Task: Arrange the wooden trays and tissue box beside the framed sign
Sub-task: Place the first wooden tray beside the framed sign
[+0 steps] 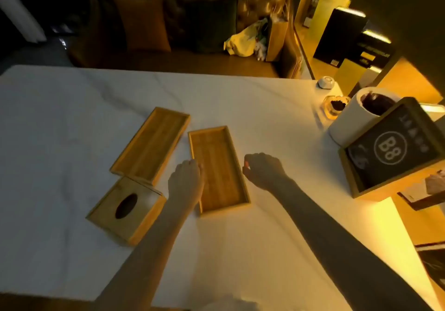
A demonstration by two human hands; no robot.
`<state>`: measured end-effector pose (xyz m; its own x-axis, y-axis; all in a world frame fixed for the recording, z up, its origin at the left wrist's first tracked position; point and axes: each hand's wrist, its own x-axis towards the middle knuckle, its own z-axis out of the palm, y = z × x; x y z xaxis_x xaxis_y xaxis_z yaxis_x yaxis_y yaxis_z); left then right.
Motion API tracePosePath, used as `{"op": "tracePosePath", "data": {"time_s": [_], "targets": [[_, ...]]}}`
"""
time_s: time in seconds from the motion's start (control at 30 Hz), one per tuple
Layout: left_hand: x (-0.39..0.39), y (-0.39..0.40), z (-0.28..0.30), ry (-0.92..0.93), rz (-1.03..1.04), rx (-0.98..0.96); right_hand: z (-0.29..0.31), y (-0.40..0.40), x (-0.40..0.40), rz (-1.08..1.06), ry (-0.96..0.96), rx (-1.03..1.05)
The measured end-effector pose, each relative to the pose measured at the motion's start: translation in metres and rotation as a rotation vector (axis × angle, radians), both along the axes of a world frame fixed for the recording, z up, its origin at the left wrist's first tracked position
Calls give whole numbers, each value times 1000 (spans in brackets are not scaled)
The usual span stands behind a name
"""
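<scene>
Both forearms reach over the bench (72, 123), left hand (186, 178) curled on the near tray (218, 168), right hand (263, 170) loosely curled and empty beside it, so shifting this tray rightward toward the framed sign (395, 152) seems next.

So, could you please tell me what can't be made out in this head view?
- Left hand: its fingertips blur at the near tray's rim, so grip is unclear.
- Framed sign: right corner cut by the picture edge; small lettering blurred.
- Tissue box: its dark opening hides any tissues.

Your white table (72, 118) had two wooden trays (151, 145) (218, 170), a tissue box (126, 211), framed sign (395, 152), white cylinder (349, 123) and glass dish (336, 106) on it.
</scene>
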<state>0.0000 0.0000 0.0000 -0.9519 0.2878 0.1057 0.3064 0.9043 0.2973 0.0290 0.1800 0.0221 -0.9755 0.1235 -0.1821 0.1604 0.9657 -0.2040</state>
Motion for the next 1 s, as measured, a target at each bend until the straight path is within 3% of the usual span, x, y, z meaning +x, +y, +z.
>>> {"op": "tracePosePath", "data": {"time_s": [0.13, 0.23, 0.47, 0.73, 0.83, 1.0], "targets": [[9, -4, -40, -74, 53, 29, -36, -10, 20, -78, 50, -181], [13, -7, -63, -108, 26, 28, -57, -11, 27, -125, -17, -317], [27, -14, -94, -232, 84, -102, -101, -13, 35, -229, -155, -222], [26, -7, -84, -264, 186, 33, -93, -22, 29, -263, -167, -300], [20, -3, -79, -366, 359, 240, -88, -22, 23, -297, -197, -387], [11, -8, -61, -519, 314, 382, -77, -13, 20, -340, -201, -582]]}}
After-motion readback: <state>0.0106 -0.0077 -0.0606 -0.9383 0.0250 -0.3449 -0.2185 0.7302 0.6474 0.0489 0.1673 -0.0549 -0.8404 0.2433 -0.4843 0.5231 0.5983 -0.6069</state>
